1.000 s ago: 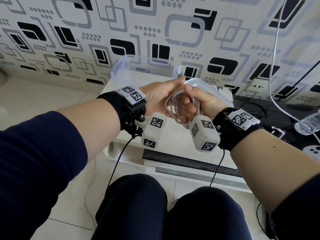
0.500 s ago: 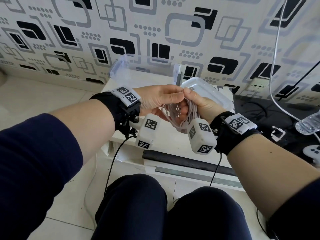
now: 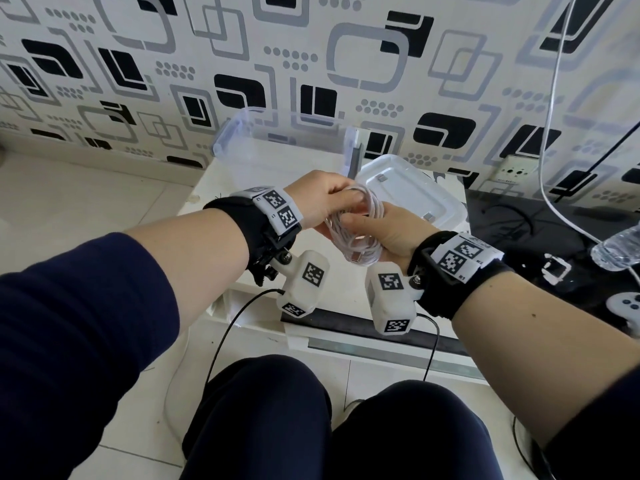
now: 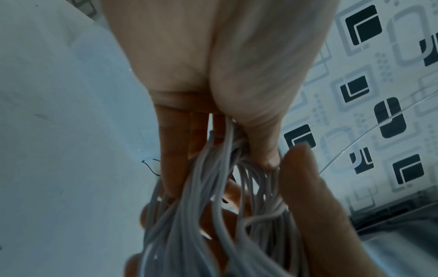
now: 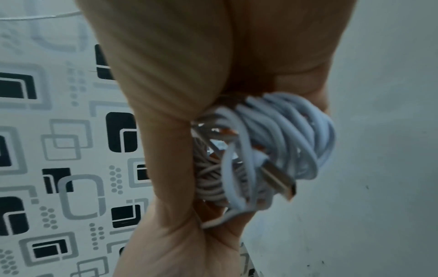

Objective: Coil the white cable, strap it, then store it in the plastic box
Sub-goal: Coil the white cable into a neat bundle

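The white cable (image 3: 360,233) is a coil of several loops held in the air between both hands over the white table (image 3: 221,181). My left hand (image 3: 325,202) grips the coil's far end from above, thumb and fingers closed on the strands (image 4: 213,196). My right hand (image 3: 384,230) holds the near end from the right, its fingers curled round the loops (image 5: 279,135). A metal USB plug (image 5: 279,180) sticks out of the coil. Behind the hands stands the clear plastic box (image 3: 284,140), open, with its lid (image 3: 412,192) lying to its right. No strap is visible.
A patterned wall runs behind the table. A black surface (image 3: 540,237) to the right carries a plastic bottle (image 3: 620,251), a white game controller (image 3: 627,306) and loose cables. A thin white cord (image 3: 550,140) hangs down the wall at the right. My knees are below.
Both hands have shifted the coil a little away from me, and the left hand has moved from beside the loops to gripping their far end from above. The coil looks tighter now.
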